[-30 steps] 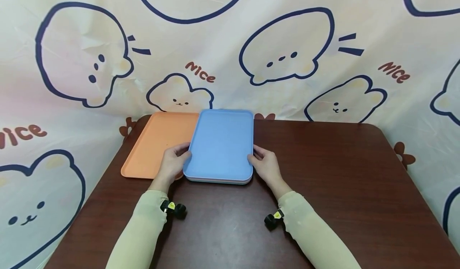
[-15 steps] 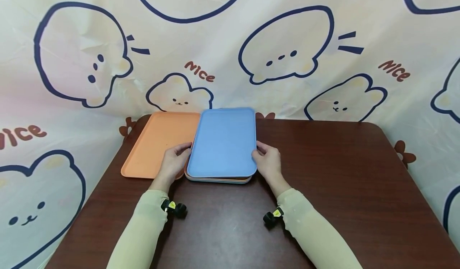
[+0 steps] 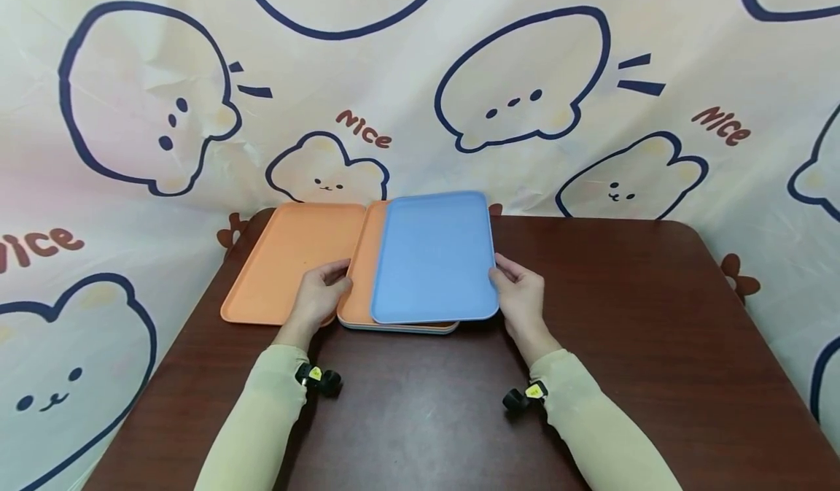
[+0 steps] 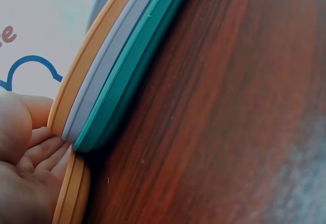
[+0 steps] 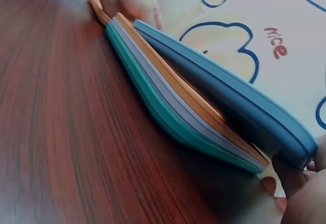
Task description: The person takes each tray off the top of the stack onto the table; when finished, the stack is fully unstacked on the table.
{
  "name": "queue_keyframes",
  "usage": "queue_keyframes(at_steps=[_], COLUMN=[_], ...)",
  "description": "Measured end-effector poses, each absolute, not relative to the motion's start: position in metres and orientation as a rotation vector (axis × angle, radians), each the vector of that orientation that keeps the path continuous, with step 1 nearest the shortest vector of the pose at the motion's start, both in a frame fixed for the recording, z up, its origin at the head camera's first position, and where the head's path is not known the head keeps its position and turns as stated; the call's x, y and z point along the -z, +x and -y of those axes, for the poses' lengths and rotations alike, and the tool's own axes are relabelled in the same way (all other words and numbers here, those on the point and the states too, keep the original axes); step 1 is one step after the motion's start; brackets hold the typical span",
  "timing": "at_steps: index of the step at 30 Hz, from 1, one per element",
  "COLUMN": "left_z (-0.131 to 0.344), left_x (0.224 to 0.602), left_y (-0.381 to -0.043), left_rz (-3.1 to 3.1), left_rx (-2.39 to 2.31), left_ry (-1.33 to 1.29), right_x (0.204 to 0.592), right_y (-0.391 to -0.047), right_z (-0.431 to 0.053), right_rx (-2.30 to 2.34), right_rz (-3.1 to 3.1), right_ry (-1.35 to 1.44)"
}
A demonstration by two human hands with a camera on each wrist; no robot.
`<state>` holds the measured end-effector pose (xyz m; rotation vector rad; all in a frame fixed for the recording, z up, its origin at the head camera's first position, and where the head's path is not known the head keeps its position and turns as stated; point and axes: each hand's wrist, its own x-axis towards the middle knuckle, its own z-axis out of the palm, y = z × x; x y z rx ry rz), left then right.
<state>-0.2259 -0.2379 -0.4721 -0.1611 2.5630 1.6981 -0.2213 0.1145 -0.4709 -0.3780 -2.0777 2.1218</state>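
In the head view a blue tray (image 3: 436, 257) is tilted, its right side raised off the stack beneath it. My right hand (image 3: 523, 300) pinches its right edge, thumb on top. Under it lie an orange tray (image 3: 357, 290), a lavender tray (image 4: 109, 63) and a green tray (image 4: 130, 74), stacked on the table. My left hand (image 3: 317, 295) holds the stack's left edge, with the thumb against the orange rim. The right wrist view shows a wedge-shaped gap between the blue tray and the stack.
Another orange tray (image 3: 282, 265) lies flat to the left of the stack, partly behind my left hand. All rest on a dark brown table (image 3: 420, 411). A cartoon-printed cloth (image 3: 420, 75) hangs behind the table's far edge.
The blue tray has come up at its right side and slid right, uncovering the orange tray below. My right hand moved right with it. My left hand stayed in place.
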Motion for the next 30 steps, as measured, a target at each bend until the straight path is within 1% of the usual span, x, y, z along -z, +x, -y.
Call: queue_keyframes(at_steps=[17, 30], left_z=[0.236, 0.234], left_x=[0.472, 0.473], left_y=[-0.225, -0.225], left_rz=[-2.559, -2.57], left_rx=[-1.711, -1.713], left_ry=[-0.179, -0.177], right_x=[0.462, 0.458], right_y=[-0.213, -0.206], right_z=[-0.153, -0.199], right_rx=[-2.18, -2.125], right_rz=[2.03, 2.051], right_ry=[-0.496, -0.601])
